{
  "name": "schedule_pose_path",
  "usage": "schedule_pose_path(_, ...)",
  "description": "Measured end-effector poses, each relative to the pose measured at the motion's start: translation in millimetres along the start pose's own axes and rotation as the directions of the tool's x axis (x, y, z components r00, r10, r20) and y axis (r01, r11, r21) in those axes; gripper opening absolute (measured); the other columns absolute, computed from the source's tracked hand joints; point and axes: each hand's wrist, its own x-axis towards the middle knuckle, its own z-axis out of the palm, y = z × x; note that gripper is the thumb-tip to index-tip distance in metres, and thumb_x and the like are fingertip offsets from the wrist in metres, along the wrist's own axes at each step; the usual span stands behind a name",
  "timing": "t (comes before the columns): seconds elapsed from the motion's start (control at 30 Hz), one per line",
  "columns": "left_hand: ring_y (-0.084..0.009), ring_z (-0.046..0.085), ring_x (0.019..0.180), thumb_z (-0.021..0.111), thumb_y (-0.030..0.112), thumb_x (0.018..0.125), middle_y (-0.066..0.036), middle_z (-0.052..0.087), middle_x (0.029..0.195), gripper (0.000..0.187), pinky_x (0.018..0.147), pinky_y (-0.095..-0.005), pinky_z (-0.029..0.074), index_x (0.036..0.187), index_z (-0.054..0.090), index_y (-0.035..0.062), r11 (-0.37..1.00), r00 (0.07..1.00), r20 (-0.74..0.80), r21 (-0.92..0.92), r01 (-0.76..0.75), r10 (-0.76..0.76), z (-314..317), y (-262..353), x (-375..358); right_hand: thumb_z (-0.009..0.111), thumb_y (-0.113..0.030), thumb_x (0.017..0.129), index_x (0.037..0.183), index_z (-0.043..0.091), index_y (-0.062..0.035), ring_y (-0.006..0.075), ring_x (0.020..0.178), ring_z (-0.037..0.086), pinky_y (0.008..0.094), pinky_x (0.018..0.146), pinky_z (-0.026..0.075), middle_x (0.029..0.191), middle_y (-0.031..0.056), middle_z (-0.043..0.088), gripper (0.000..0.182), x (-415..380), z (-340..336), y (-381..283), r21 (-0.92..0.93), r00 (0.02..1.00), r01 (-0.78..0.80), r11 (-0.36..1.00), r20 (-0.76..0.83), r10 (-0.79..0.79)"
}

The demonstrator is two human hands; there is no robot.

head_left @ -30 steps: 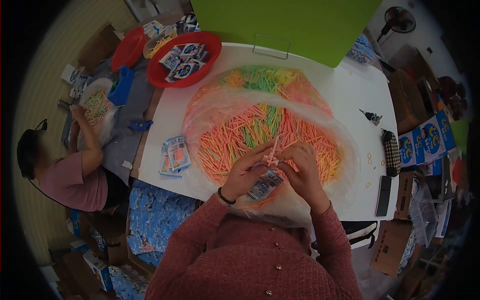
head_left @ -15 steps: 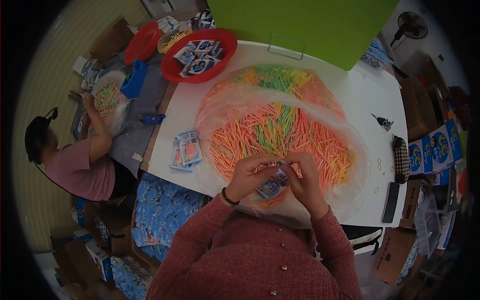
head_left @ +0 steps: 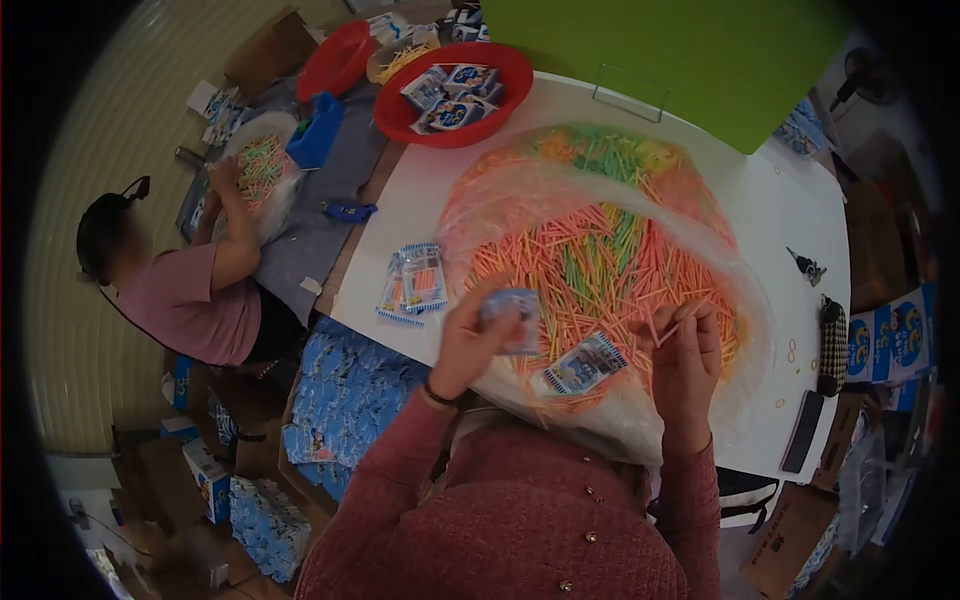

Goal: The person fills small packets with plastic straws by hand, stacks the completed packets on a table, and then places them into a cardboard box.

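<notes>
A large clear plastic bag (head_left: 748,400) lies opened out before me, full of thin pink, green and yellow sticks (head_left: 590,250). In my left hand (head_left: 468,335) is a small blue-and-white packet (head_left: 515,318), blurred by motion. My right hand (head_left: 690,350), over the right side of the heap, pinches what looks like a thin pink stick (head_left: 664,336). Between the hands, another printed packet (head_left: 586,364) rests at the near edge of the sticks. Left of the bag, a few packets (head_left: 423,277) with pink contents overlap on the white table (head_left: 375,265).
A red basin (head_left: 525,90) of packets stands at the back, beside a green panel (head_left: 680,60). Keys (head_left: 806,266), a checked pouch (head_left: 832,345) and a phone (head_left: 803,431) lie at right. Another person (head_left: 190,290) works at left. Boxes of blue packets (head_left: 350,400) sit below the table.
My hands, together over a packet before, have parted. The left has moved left with a packet, the right towards the sticks at right. The whole view has shifted.
</notes>
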Motion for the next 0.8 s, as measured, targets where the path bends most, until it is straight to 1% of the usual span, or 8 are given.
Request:
schedule_pose_path(0.17, -0.0168, 0.064, 0.096, 0.062, 0.008, 0.091, -0.007, 0.062, 0.117, 0.048, 0.077, -0.0295, 0.054, 0.136, 0.047, 0.0048, 0.961, 0.986, -0.136, 0.272, -0.057, 0.097, -92.3, 2.9, 37.9, 0.045, -0.013, 0.101, 0.108, 0.046, -0.0088, 0.0104, 0.072, 0.051, 0.0338, 0.079, 0.052, 0.089, 0.0041, 0.053, 0.009, -7.4, -31.5, -23.7, -0.067, 0.994, -0.004, 0.998, -0.108, -0.003)
schedule_pose_path(0.23, -0.0269, 0.058, 0.105, 0.073, 0.017, 0.081, -0.010, 0.059, 0.117, 0.053, 0.089, -0.0408, 0.047, 0.129, 0.053, 0.0056, 0.358, 0.889, 0.054, 0.903, -0.238, 0.455, -98.0, -0.7, 51.7, 0.044, -0.012, 0.101, 0.108, 0.045, -0.0091, 0.0094, 0.070, 0.048, 0.0320, 0.076, 0.051, 0.088, 0.0029, 0.051, 0.008, -7.6, -40.3, -26.1, -0.087, 0.980, -0.010, 0.996, -0.198, -0.008)
schedule_pose_path(0.33, -0.0310, 0.048, 0.109, 0.080, 0.027, 0.071, -0.010, 0.056, 0.111, 0.051, 0.094, -0.0444, 0.035, 0.114, 0.060, 0.0059, 0.088, 0.805, 0.195, 0.952, -0.293, 0.561, -57.9, -6.3, 38.2, 0.046, -0.012, 0.100, 0.108, 0.049, -0.0098, 0.0090, 0.071, 0.045, 0.0256, 0.070, 0.042, 0.088, 0.0008, 0.051, 0.009, -5.8, -66.3, -20.8, -0.130, 0.948, -0.047, 0.990, -0.319, 0.003)
schedule_pose_path(0.43, -0.0264, 0.046, 0.101, 0.080, 0.036, 0.069, -0.007, 0.052, 0.100, 0.041, 0.087, -0.0384, 0.030, 0.094, 0.063, 0.0093, 0.220, 0.887, 0.300, 0.894, -0.389, 0.351, 6.4, -16.9, 13.0, 0.054, -0.019, 0.097, 0.101, 0.057, -0.0042, 0.0155, 0.081, 0.053, 0.0274, 0.070, 0.042, 0.088, 0.0037, 0.055, 0.016, 6.2, -97.6, -5.0, -0.873, 0.952, -0.084, 0.480, -0.213, -0.220)
schedule_pose_path(0.47, -0.0257, 0.046, 0.098, 0.080, 0.038, 0.068, -0.006, 0.051, 0.097, 0.040, 0.084, -0.0374, 0.030, 0.090, 0.063, 0.0105, 0.239, 0.879, 0.363, 0.865, -0.441, 0.309, 23.2, -21.6, 8.1, 0.054, -0.019, 0.097, 0.101, 0.057, -0.0042, 0.0155, 0.081, 0.053, 0.0274, 0.070, 0.042, 0.088, 0.0037, 0.055, 0.016, 7.7, -100.9, -2.7, -0.878, 0.950, -0.082, 0.472, -0.212, -0.228)
schedule_pose_path(0.53, -0.0252, 0.046, 0.098, 0.079, 0.039, 0.068, -0.006, 0.052, 0.096, 0.039, 0.083, -0.0379, 0.030, 0.090, 0.063, 0.0110, 0.259, 0.903, 0.378, 0.869, -0.422, 0.204, 45.2, -35.9, 4.1, 0.062, -0.029, 0.091, 0.090, 0.062, -0.0031, 0.0238, 0.084, 0.058, 0.0359, 0.072, 0.043, 0.087, 0.0099, 0.060, 0.026, 12.3, -100.7, 0.4, -0.962, 0.973, 0.038, -0.271, 0.097, -0.209)
schedule_pose_path(0.57, -0.0248, 0.047, 0.097, 0.078, 0.039, 0.068, -0.006, 0.052, 0.094, 0.038, 0.082, -0.0383, 0.030, 0.091, 0.064, 0.0114, 0.272, 0.919, 0.385, 0.878, -0.394, 0.087, 49.3, -42.7, 3.6, 0.062, -0.029, 0.091, 0.090, 0.062, -0.0031, 0.0238, 0.084, 0.058, 0.0359, 0.072, 0.043, 0.087, 0.0099, 0.060, 0.026, 15.1, -96.7, 2.5, -0.961, 0.972, 0.039, -0.274, 0.100, -0.211)
schedule_pose_path(0.8, -0.0235, 0.050, 0.093, 0.068, 0.019, 0.077, -0.006, 0.057, 0.093, 0.023, 0.081, -0.0389, 0.032, 0.097, 0.067, 0.0077, 0.361, 0.869, 0.450, 0.791, -0.495, 0.205, 48.5, -50.2, 10.1, 0.072, -0.040, 0.078, 0.099, 0.063, -0.0015, 0.0342, 0.076, 0.062, 0.0452, 0.068, 0.048, 0.080, 0.0177, 0.063, 0.045, 34.6, -64.3, 32.3, -0.940, 0.999, -0.035, -0.339, -0.039, 0.005)
